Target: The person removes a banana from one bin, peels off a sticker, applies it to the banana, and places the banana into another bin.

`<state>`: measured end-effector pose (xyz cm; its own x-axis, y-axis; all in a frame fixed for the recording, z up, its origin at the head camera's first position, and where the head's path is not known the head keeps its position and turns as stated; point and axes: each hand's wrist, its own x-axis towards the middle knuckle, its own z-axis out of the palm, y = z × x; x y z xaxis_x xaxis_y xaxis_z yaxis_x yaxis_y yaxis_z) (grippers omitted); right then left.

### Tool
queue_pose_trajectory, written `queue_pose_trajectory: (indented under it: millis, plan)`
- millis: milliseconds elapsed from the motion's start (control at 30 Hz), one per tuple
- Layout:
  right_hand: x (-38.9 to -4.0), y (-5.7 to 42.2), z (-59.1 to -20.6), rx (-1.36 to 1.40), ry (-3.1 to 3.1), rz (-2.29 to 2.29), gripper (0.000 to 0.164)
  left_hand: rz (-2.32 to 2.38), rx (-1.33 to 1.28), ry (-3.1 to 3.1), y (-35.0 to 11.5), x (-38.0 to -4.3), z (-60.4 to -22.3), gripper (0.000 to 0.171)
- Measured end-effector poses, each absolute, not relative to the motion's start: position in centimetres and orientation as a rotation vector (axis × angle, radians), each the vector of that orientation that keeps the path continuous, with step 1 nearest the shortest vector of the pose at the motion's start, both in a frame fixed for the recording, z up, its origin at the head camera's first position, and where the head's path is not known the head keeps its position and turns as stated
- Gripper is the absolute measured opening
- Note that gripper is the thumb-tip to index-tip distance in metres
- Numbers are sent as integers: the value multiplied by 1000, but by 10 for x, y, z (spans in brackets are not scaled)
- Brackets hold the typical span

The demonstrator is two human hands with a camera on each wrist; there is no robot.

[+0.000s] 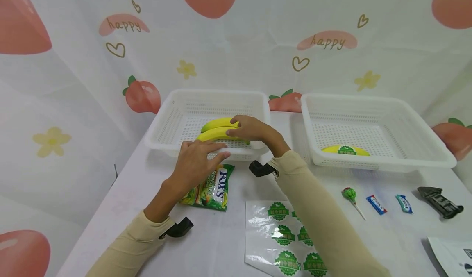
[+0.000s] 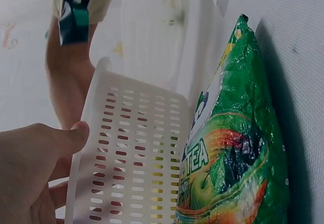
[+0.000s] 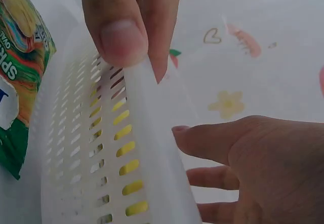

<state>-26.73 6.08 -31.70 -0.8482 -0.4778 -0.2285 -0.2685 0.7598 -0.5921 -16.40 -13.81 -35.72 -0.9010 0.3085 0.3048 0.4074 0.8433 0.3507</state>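
Note:
Two yellow bananas (image 1: 215, 133) lie side by side in the left white basket (image 1: 162, 129). My right hand (image 1: 254, 128) is over their right end, fingers slightly bent and thumb apart; whether it touches them is unclear. In the right wrist view, the right hand (image 3: 273, 168) shows above the basket's rim, with yellow behind the slots. At the near rim is my left hand (image 1: 197, 160), its thumb outside and fingers inside, loosely extended. A green FOX'S candy bag (image 1: 217, 189) lies below the left hand, partly covered by it.
To the right, another white basket (image 1: 368, 162) holds a banana (image 1: 335, 149) with a green sticker. In front lie a lollipop (image 1: 349, 194), two small wrapped candies (image 1: 377, 205) and a black-wrapped bar (image 1: 440, 203). A sheet of green stickers (image 1: 282, 235) lies partly under the right sleeve.

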Motion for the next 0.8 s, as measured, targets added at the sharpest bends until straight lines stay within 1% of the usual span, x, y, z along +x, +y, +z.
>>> queue_pose_trajectory:
  millis: [200,367,467,800]
  plan:
    - [-277,55,-322,-474,2567,-778,61,-606,-551,-2788,-138,-166,-358,43]
    - [-281,52,-325,-350,2533,-731,58,-633,-561,-2779,-136,-167,-358,43]
    - [-282,51,-327,-321,2521,-688,56,-642,-563,-2771,-137,-166,-358,44]
    - [-284,44,-336,-301,2508,-639,61,-640,-560,-2746,-138,-164,-358,42]
